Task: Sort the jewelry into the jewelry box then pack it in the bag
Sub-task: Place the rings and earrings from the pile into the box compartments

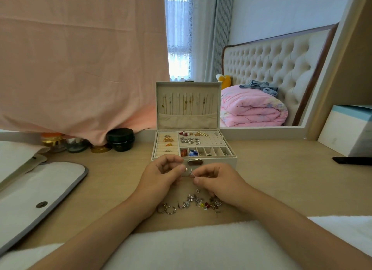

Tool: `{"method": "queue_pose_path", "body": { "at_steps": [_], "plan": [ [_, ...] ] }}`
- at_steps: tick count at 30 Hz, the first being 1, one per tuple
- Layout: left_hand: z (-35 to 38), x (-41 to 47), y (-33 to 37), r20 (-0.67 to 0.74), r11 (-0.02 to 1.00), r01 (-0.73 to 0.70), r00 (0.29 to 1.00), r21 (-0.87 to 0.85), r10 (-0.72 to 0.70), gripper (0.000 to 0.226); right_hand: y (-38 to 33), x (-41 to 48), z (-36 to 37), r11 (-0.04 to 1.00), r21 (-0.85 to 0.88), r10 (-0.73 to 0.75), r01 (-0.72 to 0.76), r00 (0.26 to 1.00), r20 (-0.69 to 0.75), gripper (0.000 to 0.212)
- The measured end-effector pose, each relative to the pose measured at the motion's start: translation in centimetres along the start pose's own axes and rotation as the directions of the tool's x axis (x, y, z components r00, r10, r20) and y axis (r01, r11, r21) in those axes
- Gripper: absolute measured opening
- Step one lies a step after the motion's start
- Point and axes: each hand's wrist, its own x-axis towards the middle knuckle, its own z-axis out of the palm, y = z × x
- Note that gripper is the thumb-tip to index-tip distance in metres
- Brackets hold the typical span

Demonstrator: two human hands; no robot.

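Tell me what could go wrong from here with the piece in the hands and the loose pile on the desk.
1. The small silvery piece is pinched between left hand and right hand in front of the jewelry box; it could slip and fall into the loose jewelry pile.
2. The right wrist lies close by that pile and may scatter it.

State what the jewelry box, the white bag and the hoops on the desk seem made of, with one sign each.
Jewelry box: likely cream faux leather, smooth walls; lining looks matte, velvety. White bag: smooth fabric or leatherette, unclear which; grey piping, dark metal-looking snap. Hoops: silvery metal, shiny glints.
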Motion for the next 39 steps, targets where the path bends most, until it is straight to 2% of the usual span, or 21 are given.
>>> {"method": "queue_pose_path", "body": {
  "at_steps": [3, 7, 12, 18, 22, 24, 28, 33, 39],
  "plan": [
    [0.01, 0.0, -0.22, 0.022, 0.99, -0.057, 0.998, 0.126, 0.055, 0.021, -0.06, -0.1, -0.07, 1.0, 0.0, -0.005, 0.005, 1.0, 0.008, 0.018],
    [0.11, 0.03, -0.35, 0.036, 0.977, -0.103, 0.995, 0.189, 0.098, 0.015, -0.12, -0.15, -0.28, 1.0, -0.026, 0.0, 0.0, 1.0, -0.001, 0.025],
    [0.16, 0.11, -0.5, 0.065, 0.961, -0.146, 0.989, 0.234, 0.135, 0.013, -0.12, -0.19, -0.16, 0.992, -0.127, -0.019, 0.016, 0.999, -0.026, 0.015],
    [-0.17, 0.26, -0.96, 0.096, 0.935, -0.188, 0.981, 0.3, 0.167, 0.012, -0.49, -0.52, -0.36, 0.992, -0.099, -0.072, 0.073, 0.997, 0.012, 0.011],
    [-0.41, -0.04, -0.89, 0.212, 0.781, -0.339, 0.94, 0.525, 0.266, 0.021, -0.31, -0.37, -0.53, 0.994, -0.07, -0.082, 0.08, 0.996, -0.034, 0.012],
    [-0.38, -0.14, -0.82, 0.247, 0.724, -0.385, 0.923, 0.572, 0.295, 0.02, -0.29, -0.45, -0.52, 0.994, -0.069, -0.093, 0.091, 0.995, -0.029, 0.011],
    [-0.3, -0.17, -0.74, 0.231, 0.71, -0.392, 0.92, 0.585, 0.318, 0.007, -0.34, -0.4, -0.45, 0.995, -0.033, -0.097, 0.096, 0.994, -0.04, 0.009],
    [-0.2, -0.36, -0.55, 0.194, 0.788, -0.372, 0.928, 0.49, 0.318, 0.01, -0.45, -0.18, -0.49, 0.996, 0.048, -0.069, 0.073, 0.995, -0.078, 0.007],
    [-0.16, -0.32, -0.61, 0.207, 0.796, -0.365, 0.931, 0.482, 0.301, 0.013, -0.2, -0.25, -0.55, 0.997, -0.026, -0.073, 0.072, 0.997, -0.022, 0.011]
  ]
}}
